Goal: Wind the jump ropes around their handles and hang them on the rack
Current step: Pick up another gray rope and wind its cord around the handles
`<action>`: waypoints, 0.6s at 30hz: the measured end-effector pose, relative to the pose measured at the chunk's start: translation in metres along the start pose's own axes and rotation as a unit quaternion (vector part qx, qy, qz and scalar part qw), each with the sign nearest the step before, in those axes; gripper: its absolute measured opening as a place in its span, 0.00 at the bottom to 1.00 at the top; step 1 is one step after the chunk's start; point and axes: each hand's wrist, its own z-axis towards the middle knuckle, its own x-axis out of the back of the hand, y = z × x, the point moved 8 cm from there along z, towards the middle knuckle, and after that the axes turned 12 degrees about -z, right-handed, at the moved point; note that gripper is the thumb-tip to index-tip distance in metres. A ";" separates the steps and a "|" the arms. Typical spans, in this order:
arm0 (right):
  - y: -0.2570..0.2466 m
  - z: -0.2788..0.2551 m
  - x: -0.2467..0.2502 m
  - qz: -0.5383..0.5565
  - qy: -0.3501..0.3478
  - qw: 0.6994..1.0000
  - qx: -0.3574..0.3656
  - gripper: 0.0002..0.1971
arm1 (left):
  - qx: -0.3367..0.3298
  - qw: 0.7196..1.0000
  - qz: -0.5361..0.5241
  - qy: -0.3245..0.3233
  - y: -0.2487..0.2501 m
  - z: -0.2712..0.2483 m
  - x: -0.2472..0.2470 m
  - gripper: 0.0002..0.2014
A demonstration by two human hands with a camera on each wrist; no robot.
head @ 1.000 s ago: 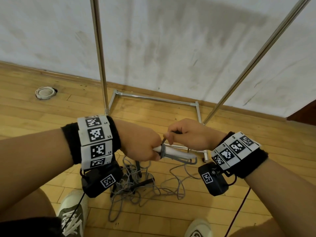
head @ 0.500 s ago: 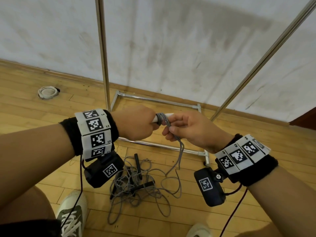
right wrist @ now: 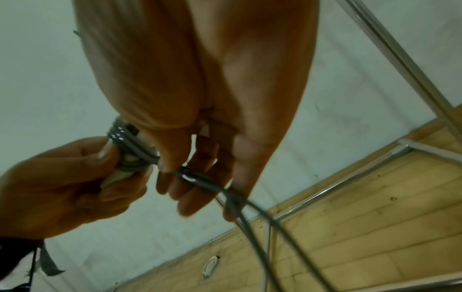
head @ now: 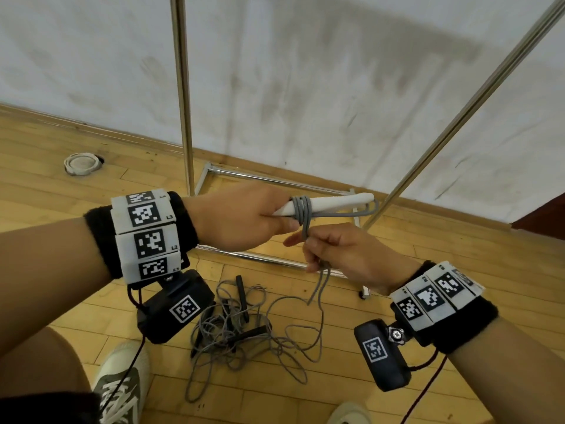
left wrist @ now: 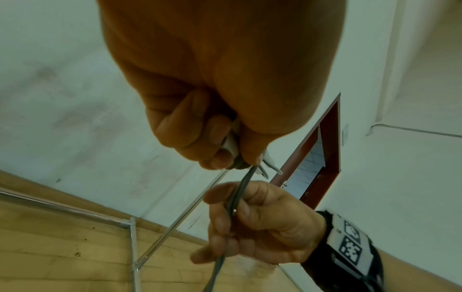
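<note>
My left hand (head: pixel 244 220) grips the white handles (head: pixel 330 203), a few turns on; my right hand (head: pixel 339 255) pinches the grey rope (head: pixel 305 237). Lower centre, most rope lies loose; nothing hung.

Head camera: worn high, faces forward and down onto both hands, with the white handle (head: pixel 328 204) at mid-frame; the floor and the wall behind fill the rest.

Left wrist camera: sits under the left hand (left wrist: pixel 220 83), very near, looks along the palm up toward the handle (left wrist: pixel 231 141), with the right hand (left wrist: pixel 262 223) just beyond and the wall behind.

Right wrist camera: sits under the right hand (right wrist: pixel 200 89), equally near, looks along its fingers at the handle (right wrist: pixel 120 173) from the opposite side; the left hand (right wrist: pixel 57 187) lies left of the handle.

Shared by all three views: the handle, both hands, the grey rope (head: pixel 304 218) and the metal rack (head: pixel 182 96).
</note>
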 end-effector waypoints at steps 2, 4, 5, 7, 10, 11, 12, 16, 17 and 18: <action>0.007 -0.002 0.002 -0.024 -0.004 1.000 0.004 0.13 | -0.012 1.000 -0.006 -0.015 0.006 -0.002 -0.003 0.13; 0.010 -0.004 0.003 -0.018 -0.001 1.000 0.018 0.14 | -0.025 0.999 -0.005 -0.021 0.012 -0.005 -0.005 0.14; 0.010 -0.005 0.003 -0.009 0.002 1.000 0.028 0.15 | -0.030 0.999 -0.002 -0.025 0.015 -0.006 -0.006 0.15; 0.010 -0.005 0.002 -0.005 0.006 0.999 0.043 0.14 | -0.033 0.999 -0.001 -0.032 0.017 -0.007 -0.006 0.15; 0.011 -0.004 0.002 -0.059 0.017 0.997 0.047 0.10 | -0.014 1.000 -0.013 -0.018 0.009 -0.007 -0.003 0.14; 0.010 -0.004 0.002 -0.078 0.023 0.996 0.048 0.11 | -0.005 1.000 -0.021 -0.008 0.005 -0.006 -0.001 0.14; 0.010 -0.004 0.002 -0.092 0.032 0.994 0.046 0.12 | 0.004 1.000 -0.030 0.006 0.001 -0.005 0.001 0.14; 0.002 -0.002 0.010 -0.067 0.098 0.991 0.054 0.16 | 0.036 0.995 -0.049 0.076 -0.013 0.000 0.015 0.14; 0.000 -0.001 0.012 -0.052 0.110 0.991 0.056 0.18 | 0.036 0.994 -0.049 0.093 -0.014 0.001 0.019 0.13; -0.001 0.000 0.014 -0.043 0.122 0.990 0.056 0.19 | 0.032 0.993 -0.050 0.105 -0.014 0.001 0.022 0.14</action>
